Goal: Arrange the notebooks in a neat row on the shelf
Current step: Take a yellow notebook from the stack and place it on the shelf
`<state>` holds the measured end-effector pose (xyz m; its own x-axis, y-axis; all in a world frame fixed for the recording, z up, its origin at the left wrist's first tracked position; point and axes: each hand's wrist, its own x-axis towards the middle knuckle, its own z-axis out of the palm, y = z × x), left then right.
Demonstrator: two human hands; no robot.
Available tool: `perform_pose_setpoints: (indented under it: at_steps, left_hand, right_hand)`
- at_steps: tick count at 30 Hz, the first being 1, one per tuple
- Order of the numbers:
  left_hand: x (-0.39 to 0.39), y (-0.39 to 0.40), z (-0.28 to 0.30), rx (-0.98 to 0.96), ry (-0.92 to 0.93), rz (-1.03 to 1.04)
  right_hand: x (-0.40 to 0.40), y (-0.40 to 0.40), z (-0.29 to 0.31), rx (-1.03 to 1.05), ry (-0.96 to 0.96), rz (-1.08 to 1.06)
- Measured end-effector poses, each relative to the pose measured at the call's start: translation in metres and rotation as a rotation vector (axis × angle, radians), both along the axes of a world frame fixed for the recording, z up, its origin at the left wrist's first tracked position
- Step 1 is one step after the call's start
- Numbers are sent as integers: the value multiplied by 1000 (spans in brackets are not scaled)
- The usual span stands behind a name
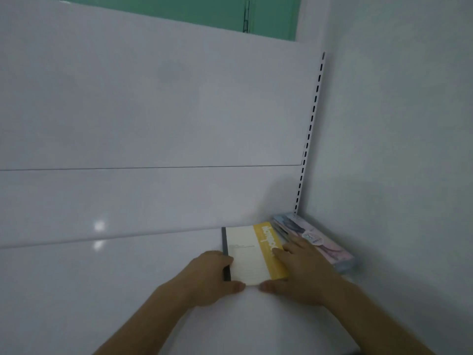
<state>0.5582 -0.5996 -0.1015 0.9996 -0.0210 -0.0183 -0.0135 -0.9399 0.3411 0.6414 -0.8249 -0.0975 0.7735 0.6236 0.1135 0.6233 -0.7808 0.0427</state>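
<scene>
Two hands are on one notebook. My left hand (212, 275) grips the cream-and-yellow notebook (252, 252) at its dark spine edge: fingers curled over that edge, thumb laid along the near edge. My right hand (302, 272) rests flat on the same cover, fingers straight over the yellow band, thumb along the near edge, its tip just short of the left thumb.

The cream-and-yellow notebook lies flat on the white shelf (128, 290), cover up, dark spine to the left, yellow band with white lettering to the right. The lettering is blurred and cannot be read.

Right of this notebook, a stack of pastel notebooks (322, 242) lies in the shelf's far right corner, against the pale side wall (396, 149). The stack is skewed relative to the notebook in hand. Its far left corner appears to meet the yellow band's far right corner; whether they touch or overlap cannot be told. How many books the stack holds cannot be told. My right hand covers part of the stack's near left edge.

Beyond the notebook rises the white back panel (153, 111), crossed by a thin horizontal seam. A slotted upright (311, 124) runs up the corner above the stack. Above the panel, a green surface (204, 8) shows.
</scene>
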Motion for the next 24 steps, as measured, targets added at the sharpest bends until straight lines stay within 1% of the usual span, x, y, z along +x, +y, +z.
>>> perform_pose_setpoints:
  at_steps: [5, 9, 12, 19, 24]
  left_hand:
    - [6, -7, -4, 117, 7, 42]
    - [10, -5, -4, 111, -7, 62]
    - [12, -5, -2, 111, 1, 60]
    - [10, -5, -4, 105, -33, 41]
    - [8, -10, -1, 129, -40, 66]
  right_hand:
    - [18, -3, -3, -66, 41, 43]
    - [25, -4, 0, -69, 2, 80]
    - [29, -4, 2, -43, 15, 94]
    - [41, -9, -5, -76, -22, 176]
    - [45, -9, -6, -83, -37, 184]
